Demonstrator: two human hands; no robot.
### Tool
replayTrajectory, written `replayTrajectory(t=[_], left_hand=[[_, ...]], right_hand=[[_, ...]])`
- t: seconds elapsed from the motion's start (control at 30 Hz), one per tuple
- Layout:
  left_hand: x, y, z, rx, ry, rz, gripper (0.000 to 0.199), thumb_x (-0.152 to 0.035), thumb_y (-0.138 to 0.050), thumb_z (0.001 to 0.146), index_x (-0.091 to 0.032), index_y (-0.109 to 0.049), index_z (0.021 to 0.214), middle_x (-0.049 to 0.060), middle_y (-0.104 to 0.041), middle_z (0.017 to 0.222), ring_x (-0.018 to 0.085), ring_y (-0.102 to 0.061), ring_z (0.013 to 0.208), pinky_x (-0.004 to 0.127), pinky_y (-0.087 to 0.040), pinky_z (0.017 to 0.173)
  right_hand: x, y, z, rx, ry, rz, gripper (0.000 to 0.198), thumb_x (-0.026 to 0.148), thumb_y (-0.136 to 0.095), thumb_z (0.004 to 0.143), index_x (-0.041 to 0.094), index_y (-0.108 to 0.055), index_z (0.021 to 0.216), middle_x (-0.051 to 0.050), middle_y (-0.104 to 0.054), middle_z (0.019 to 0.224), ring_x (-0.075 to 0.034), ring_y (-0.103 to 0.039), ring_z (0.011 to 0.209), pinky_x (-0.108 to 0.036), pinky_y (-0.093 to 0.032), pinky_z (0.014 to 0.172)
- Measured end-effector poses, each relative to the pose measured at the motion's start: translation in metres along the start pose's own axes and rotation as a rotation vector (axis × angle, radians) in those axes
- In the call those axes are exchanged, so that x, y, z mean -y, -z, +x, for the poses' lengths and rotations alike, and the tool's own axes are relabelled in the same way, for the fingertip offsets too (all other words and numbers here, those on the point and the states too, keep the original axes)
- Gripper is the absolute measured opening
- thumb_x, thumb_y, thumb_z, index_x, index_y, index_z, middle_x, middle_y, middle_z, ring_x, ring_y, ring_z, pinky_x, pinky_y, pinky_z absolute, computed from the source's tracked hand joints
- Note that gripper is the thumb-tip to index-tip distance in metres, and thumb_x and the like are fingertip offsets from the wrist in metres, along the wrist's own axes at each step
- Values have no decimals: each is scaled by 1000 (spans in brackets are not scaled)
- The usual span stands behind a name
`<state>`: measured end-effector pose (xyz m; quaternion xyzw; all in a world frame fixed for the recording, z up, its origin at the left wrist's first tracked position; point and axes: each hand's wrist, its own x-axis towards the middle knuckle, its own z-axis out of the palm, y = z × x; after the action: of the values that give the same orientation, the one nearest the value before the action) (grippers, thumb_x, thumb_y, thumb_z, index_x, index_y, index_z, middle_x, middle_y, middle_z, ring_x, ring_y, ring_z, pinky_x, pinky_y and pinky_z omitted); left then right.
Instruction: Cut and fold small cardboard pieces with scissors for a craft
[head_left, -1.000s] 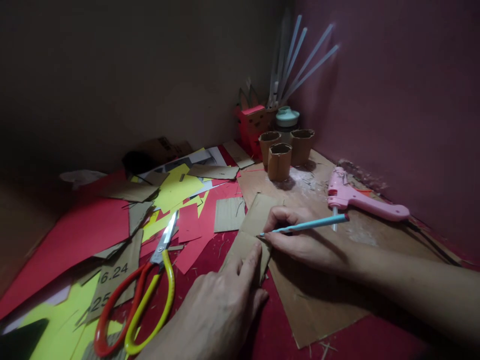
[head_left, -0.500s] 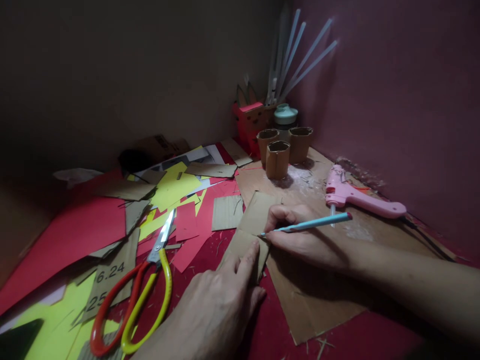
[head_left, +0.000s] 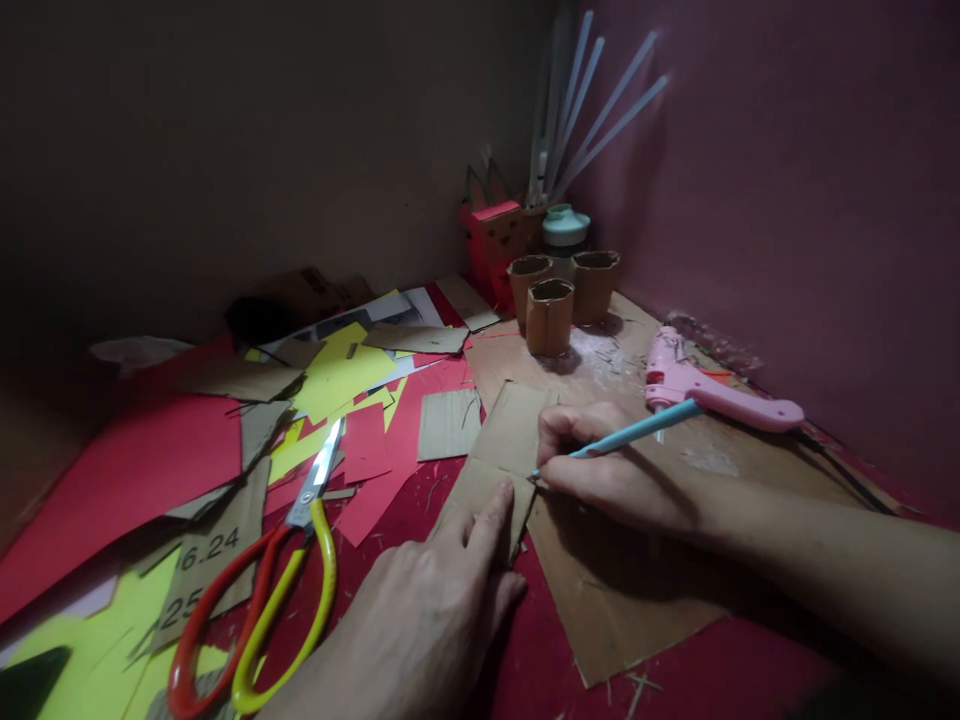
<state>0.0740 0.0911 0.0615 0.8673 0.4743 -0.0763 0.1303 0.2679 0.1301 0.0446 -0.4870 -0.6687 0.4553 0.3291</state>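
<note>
Head view: nearest is the left hand [head_left: 420, 610], grip wide, wrapped on nothing. Index finger presses the cardboard strip [head_left: 506, 440]; thumb sits out to the side over the red tabletop [head_left: 541, 645]. Scissors [head_left: 306, 497] lie just left of it, untouched.

Strip runs out from under that hand, far end uncovered, right side over the brown board [head_left: 622, 600]. 1 line crosses it; crease or drawn, can't tell. Should handle light, fairly stiff, likely to fold at that line, not slippery. Best hold: flat fingers on the face, or a pinch on the long edges.

Right hand [head_left: 615, 465]: grip narrow, pinching the blue pencil [head_left: 637, 432] close to its point, shaft slanting up to the right. Pencil should be light, rigid, a bit slick; low hold suits control. Its point is at the strip's right edge by the line; contact unclear. Strip lies under the left fingers and just left of the right grip.

Beyond: pink glue gun [head_left: 712, 390], then 3 cardboard cups [head_left: 550, 320], clear sticks [head_left: 621, 89] furthest back.
</note>
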Motion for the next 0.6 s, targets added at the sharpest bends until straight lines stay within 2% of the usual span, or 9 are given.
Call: replayTrajectory(t=[0.4, 0.5, 0.53, 0.6], left_hand=[[-2, 2, -3, -41, -23, 24, 56, -27, -42, 90, -16, -35, 145, 19, -64, 120, 24, -71, 72, 34, -55, 62], [-1, 1, -3, -30, -14, 12, 58, -25, -42, 90, -17, -32, 146, 20, -62, 124, 23, -71, 71, 33, -54, 59], [-1, 1, -3, -26, -13, 6, 59, -24, -42, 89, -18, -31, 147, 20, -62, 125, 23, -71, 72, 32, -54, 58], [-1, 1, -3, -23, -10, 0, 60, -24, -43, 89, -19, -29, 148, 19, -61, 126, 23, -71, 73, 32, -54, 59]], right_hand=[[6, 4, -3, 15, -67, 7, 12, 12, -47, 64, 20, -41, 58, 4, -45, 52, -11, -42, 51, -22, -29, 42], [13, 6, -5, -17, -100, 42, 11, 10, -46, 67, 21, -47, 63, 5, -48, 49, -11, -45, 44, -22, -30, 39], [15, 6, -5, -53, -83, 41, 13, 9, -47, 68, 21, -49, 65, 5, -49, 49, -11, -46, 44, -22, -32, 39], [14, 5, -4, -138, 43, 20, 14, 8, -51, 71, 20, -53, 67, 4, -53, 53, -10, -49, 46, -22, -36, 42]])
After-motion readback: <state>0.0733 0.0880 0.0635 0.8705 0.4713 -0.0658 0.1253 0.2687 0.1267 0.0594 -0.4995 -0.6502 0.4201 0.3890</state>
